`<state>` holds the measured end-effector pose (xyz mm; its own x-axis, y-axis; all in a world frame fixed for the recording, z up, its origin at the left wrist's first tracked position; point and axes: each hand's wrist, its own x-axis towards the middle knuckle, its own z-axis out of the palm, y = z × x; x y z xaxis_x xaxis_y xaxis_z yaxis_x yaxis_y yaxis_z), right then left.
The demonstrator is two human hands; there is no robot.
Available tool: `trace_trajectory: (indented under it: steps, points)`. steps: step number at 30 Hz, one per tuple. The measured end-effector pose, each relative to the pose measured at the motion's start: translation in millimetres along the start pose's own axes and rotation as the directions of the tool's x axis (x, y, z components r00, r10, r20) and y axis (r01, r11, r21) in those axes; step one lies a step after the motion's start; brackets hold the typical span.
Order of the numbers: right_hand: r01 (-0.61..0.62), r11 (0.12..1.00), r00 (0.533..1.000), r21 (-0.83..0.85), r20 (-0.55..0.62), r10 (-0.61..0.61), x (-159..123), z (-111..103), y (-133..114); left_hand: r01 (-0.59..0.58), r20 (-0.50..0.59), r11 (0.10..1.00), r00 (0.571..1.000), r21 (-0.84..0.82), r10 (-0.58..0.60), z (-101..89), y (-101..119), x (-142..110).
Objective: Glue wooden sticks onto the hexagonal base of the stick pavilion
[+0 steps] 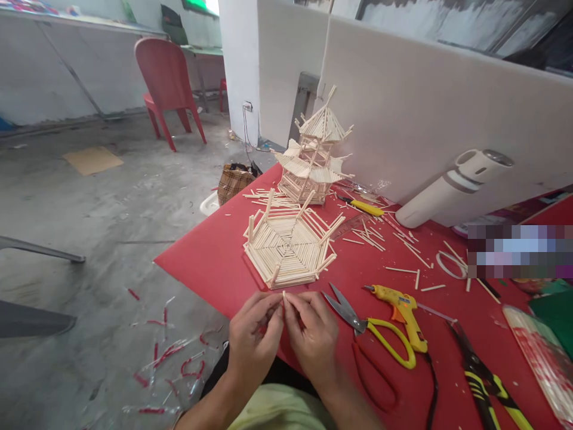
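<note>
Stick [284,295] at lower centre, visible tip pointing up the frame, long axis near vertical, just below the octagonal base [289,246]! Left hand [257,331] and right hand [312,329], fingers curled, pinch it.

Ahead and left of the hands, a red plastic chair [165,74] stands on the stained concrete floor [152,197] near a long table [85,22]. A white pillar [242,65] bears a wall socket [248,106]. Under the hands lies the red counter [210,263].
</note>
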<state>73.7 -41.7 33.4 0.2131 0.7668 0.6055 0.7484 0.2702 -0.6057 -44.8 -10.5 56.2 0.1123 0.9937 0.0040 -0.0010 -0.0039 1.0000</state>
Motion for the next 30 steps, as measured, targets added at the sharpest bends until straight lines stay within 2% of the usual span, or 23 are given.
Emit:
trace_trajectory:
  steps: [5,10,13,15,17,19,21,23,27,30]
  points:
    - [-0.012,1.0,1.0,0.024,-0.027,0.013,0,6,1,0.002,-0.012,1.0,1.0,0.007,-0.002,-5.4,-3,0]
    - [-0.045,0.997,0.997,0.065,-0.063,0.049,3,11,3,-0.142,-0.115,0.973,0.98,0.182,0.164,-19.7,0,14]
    - [-0.069,0.994,0.995,0.084,-0.069,0.075,4,15,5,-0.185,-0.166,0.965,0.962,0.185,0.216,-28.1,3,28]
    - [-0.06,0.994,0.995,0.095,-0.073,0.067,5,16,6,-0.156,-0.087,0.977,0.982,0.144,0.17,-31.2,3,40]
    - [-0.065,0.992,0.995,0.106,-0.064,0.072,6,15,6,-0.116,0.081,0.982,0.991,0.147,0.105,-32.3,2,51]
    - [-0.083,0.99,0.995,0.109,-0.045,0.089,7,15,6,-0.126,0.236,0.973,0.969,0.193,0.079,-32.1,-1,60]
    - [-0.09,0.99,0.995,0.109,-0.035,0.095,9,14,6,-0.166,0.319,0.964,0.943,0.208,0.093,-31.0,-5,68]
    - [-0.085,0.991,0.995,0.108,-0.037,0.089,10,14,7,-0.16,0.335,0.971,0.937,0.175,0.094,-29.4,-8,71]
    - [-0.087,0.988,0.995,0.128,-0.029,0.091,8,15,10,-0.053,0.319,0.994,0.948,0.097,0.019,-25.0,-9,69]
    - [-0.097,0.985,0.995,0.141,-0.023,0.102,4,14,12,-0.046,0.324,0.994,0.946,0.099,0.011,-21.3,-8,64]
